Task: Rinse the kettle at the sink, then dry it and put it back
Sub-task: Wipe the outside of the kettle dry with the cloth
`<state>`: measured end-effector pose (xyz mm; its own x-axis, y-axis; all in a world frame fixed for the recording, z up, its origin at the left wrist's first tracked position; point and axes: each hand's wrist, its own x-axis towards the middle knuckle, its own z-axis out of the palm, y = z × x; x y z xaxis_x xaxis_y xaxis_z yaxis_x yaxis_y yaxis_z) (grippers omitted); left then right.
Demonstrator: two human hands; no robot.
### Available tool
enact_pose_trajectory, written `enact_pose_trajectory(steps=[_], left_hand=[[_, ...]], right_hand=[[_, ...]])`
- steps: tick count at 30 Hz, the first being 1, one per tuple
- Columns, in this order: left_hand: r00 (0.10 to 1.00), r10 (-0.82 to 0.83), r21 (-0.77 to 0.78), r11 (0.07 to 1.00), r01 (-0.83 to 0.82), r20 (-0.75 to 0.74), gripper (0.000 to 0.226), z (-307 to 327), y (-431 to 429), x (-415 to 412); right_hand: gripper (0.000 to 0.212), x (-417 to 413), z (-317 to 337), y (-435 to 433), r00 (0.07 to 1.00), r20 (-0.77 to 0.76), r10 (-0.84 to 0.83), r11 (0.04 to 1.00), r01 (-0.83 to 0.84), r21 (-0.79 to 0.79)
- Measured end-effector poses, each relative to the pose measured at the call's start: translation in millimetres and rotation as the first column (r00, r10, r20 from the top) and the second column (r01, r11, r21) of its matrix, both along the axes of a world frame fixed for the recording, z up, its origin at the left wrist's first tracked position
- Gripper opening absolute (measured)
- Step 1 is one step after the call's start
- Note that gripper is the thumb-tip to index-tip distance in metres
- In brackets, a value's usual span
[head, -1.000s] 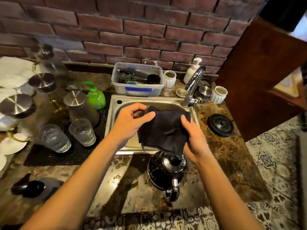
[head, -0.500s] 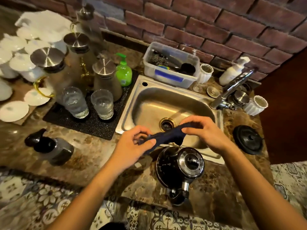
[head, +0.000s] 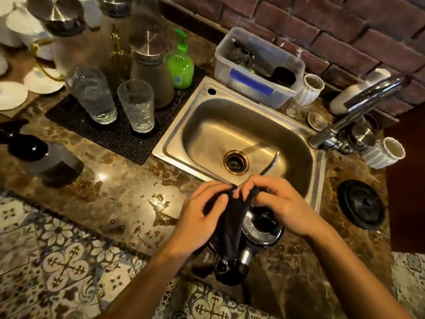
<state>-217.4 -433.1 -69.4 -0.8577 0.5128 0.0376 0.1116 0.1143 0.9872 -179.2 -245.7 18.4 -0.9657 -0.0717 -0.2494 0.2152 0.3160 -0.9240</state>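
Observation:
A black kettle [head: 262, 229] with a shiny steel rim stands on the marble counter just in front of the steel sink [head: 174, 139]. Its handle points toward me. Both hands hold a dark cloth [head: 230, 229] bunched above the kettle. My left hand [head: 202, 217] grips the cloth's left side and my right hand [head: 276, 201] pinches its top. The cloth hangs down over the kettle's left half and hides it. The kettle's black lid [head: 361, 203] lies on the counter to the right of the sink.
The tap [head: 358, 107] arches over the sink's right edge. A plastic tub [head: 255, 81], green soap bottle [head: 180, 65] and white cups stand behind the sink. Glasses and steel-lidded jugs sit on a black mat [head: 115, 134] at left. Water drops lie on the counter [head: 119, 192].
My hands have come together and bunched the cloth, which was stretched between them before. The view has tilted further down over the sink and kettle.

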Motion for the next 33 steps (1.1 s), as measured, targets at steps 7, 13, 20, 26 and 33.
enact_pose_trajectory(steps=[7,13,20,26,33], left_hand=[[0.994,0.040,0.133,0.991,-0.025,-0.106,0.046,-33.0,35.0,27.7],[0.978,0.083,0.025,0.997,-0.079,-0.192,0.055,-59.6,22.9,56.0],[0.985,-0.094,-0.005,0.995,0.095,-0.146,0.064,-40.8,29.7,31.2],[0.795,-0.557,-0.222,0.766,0.604,0.240,0.047,-22.8,81.3,-56.4],[0.947,-0.311,-0.112,0.947,0.301,-0.078,0.041,-51.8,28.9,-7.1]], right_hand=[[0.017,18.4,-8.1,-17.9,0.967,-0.234,-0.104,0.921,0.182,0.344],[0.022,36.0,-15.6,-52.1,0.913,-0.321,-0.250,0.696,0.400,0.596],[0.044,34.0,-19.1,-50.6,0.891,-0.368,-0.264,0.601,0.451,0.660],[0.062,32.9,-22.9,-46.0,0.884,-0.406,-0.234,0.629,0.456,0.630],[0.044,30.2,-23.3,-48.4,0.863,-0.428,-0.267,0.605,0.496,0.622]])
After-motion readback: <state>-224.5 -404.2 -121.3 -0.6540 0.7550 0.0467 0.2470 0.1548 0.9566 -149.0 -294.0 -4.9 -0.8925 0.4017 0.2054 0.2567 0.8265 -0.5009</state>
